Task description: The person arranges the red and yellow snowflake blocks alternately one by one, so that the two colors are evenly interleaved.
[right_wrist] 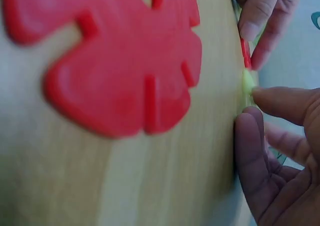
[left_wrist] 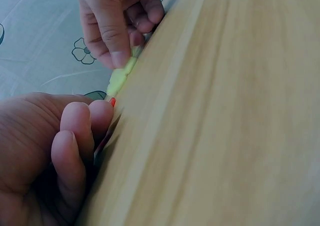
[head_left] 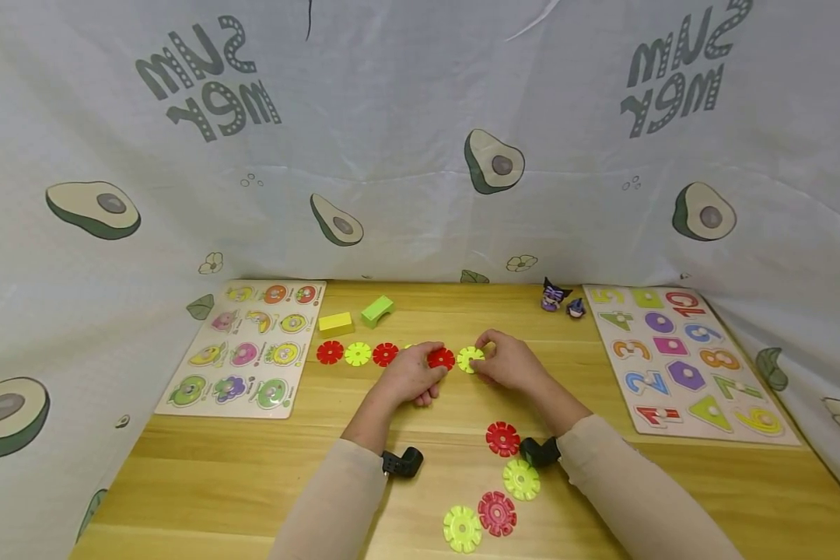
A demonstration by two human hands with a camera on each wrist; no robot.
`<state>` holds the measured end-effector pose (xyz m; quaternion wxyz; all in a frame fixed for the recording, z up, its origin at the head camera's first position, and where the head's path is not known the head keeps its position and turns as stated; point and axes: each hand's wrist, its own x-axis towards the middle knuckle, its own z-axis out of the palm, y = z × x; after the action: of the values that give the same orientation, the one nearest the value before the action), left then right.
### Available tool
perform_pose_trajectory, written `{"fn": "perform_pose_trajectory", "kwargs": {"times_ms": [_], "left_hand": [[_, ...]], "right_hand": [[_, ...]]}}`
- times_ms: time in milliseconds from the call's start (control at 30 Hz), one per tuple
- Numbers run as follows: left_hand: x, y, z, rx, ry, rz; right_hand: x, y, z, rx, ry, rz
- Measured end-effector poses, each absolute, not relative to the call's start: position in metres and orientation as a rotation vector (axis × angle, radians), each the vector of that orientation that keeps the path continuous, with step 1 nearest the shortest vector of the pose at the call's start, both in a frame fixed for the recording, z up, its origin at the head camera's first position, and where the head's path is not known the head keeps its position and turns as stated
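Notched plastic flower discs, red and yellow-green by turns, lie in a row across the table. My left hand (head_left: 407,375) holds a red disc (head_left: 445,362) near the row's right end, index finger at its far edge and thumb at its near edge. Just to the right, my right hand (head_left: 511,362) pinches a yellow-green disc (head_left: 467,361) by its edges, close beside the red one. In the left wrist view that yellow-green disc (left_wrist: 118,79) lies low at the tabletop. The left hand partly covers another yellow-green disc in the row.
Between the forearms lie more discs, including a red disc (head_left: 502,439) and a yellow-green disc (head_left: 462,529). Behind the row sit a yellow block (head_left: 336,324) and a green block (head_left: 377,311). A fruit board (head_left: 203,354), a number board (head_left: 623,373) and small figurines (head_left: 553,295) flank the workspace.
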<state>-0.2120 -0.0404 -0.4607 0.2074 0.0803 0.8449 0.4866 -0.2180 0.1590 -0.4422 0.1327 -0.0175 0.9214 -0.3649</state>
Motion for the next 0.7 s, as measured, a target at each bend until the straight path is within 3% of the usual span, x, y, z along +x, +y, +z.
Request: {"fn": "perform_pose_trajectory", "kwargs": {"times_ms": [300, 700], "left_hand": [[-0.213, -0.04, -0.463, 0.247, 2.367, 1.356], [-0.209, -0.034, -0.461, 0.285, 2.33, 1.353]], "right_hand": [[-0.215, 0.164, -0.441, -0.059, 2.651, -1.048], [-0.167, 0.185, -0.436, -0.216, 2.633, -1.042]]}}
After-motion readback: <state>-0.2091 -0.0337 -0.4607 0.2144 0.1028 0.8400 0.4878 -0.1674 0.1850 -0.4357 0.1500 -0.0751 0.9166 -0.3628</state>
